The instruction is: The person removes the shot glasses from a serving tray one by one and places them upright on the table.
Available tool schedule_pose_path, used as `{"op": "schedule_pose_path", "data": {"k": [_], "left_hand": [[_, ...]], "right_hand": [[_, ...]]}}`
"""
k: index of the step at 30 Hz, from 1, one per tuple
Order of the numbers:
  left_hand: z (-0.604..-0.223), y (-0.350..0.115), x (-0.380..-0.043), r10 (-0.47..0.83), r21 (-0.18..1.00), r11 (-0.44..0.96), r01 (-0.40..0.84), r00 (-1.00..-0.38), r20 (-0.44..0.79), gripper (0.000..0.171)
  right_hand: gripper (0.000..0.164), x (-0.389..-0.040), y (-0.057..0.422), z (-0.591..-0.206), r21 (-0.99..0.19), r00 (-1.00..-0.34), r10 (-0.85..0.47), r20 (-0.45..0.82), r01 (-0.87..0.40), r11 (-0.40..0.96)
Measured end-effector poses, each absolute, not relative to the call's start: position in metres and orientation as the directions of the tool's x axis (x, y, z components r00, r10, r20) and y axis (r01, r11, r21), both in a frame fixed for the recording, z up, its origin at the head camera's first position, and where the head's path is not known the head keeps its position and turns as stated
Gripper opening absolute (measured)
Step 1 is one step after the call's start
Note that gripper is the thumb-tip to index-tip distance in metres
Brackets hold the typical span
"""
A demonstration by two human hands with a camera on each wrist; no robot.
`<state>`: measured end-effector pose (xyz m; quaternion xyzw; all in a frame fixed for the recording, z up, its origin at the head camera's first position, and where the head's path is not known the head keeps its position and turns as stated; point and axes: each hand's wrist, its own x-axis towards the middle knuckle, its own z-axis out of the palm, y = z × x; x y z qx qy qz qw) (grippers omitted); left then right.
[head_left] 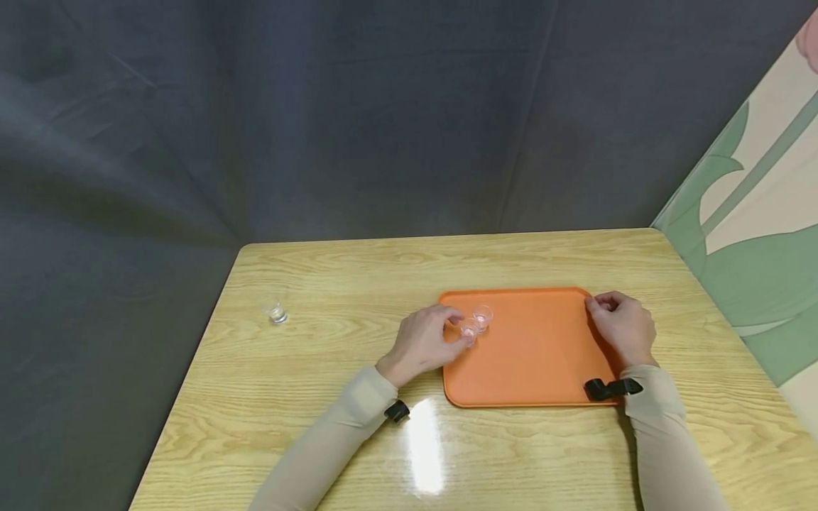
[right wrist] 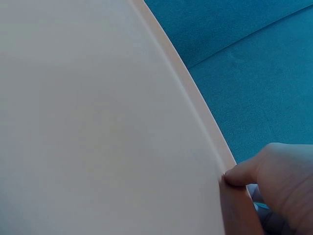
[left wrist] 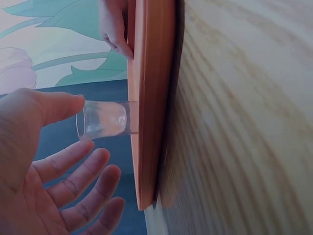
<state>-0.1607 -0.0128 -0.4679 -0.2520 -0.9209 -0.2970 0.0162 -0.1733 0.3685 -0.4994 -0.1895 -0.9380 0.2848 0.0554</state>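
Observation:
A shallow orange tray (head_left: 524, 355) lies on the wooden table. My left hand (head_left: 427, 337) reaches over its left edge and pinches a small clear shot glass (left wrist: 105, 119) at the rim between thumb and index finger. The other three fingers are spread loosely below in the left wrist view. Close beside that glass stands a second clear shot glass (head_left: 482, 316), also over the tray. At the tray's right edge my right hand (head_left: 621, 326) grips the rim, with the thumb (right wrist: 239, 175) on top and the other fingers mostly hidden at the outer side.
Farther left on the table (head_left: 345, 284) stands another small clear glass (head_left: 277, 313), well away from both hands. A dark curtain (head_left: 396, 128) hangs along the back and left. A flowered panel (head_left: 767, 284) borders the right side.

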Motion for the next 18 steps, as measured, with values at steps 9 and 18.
{"op": "schedule_pose_path", "data": {"k": [9, 18], "left_hand": [[-0.4722, -0.0046, -0.1626, 0.464, 0.533, 0.696, 0.481, -0.868, 0.177, 0.040], [-0.4728, -0.0049, -0.1629, 0.465, 0.529, 0.690, 0.494, -0.863, 0.199, 0.036]], "right_hand": [[0.050, -0.1733, 0.3690, -0.5016, -0.554, -0.925, 0.379, 0.001, 0.315, 0.771], [0.050, -0.1739, 0.3697, -0.5016, -0.552, -0.927, 0.376, 0.004, 0.312, 0.773]]}}
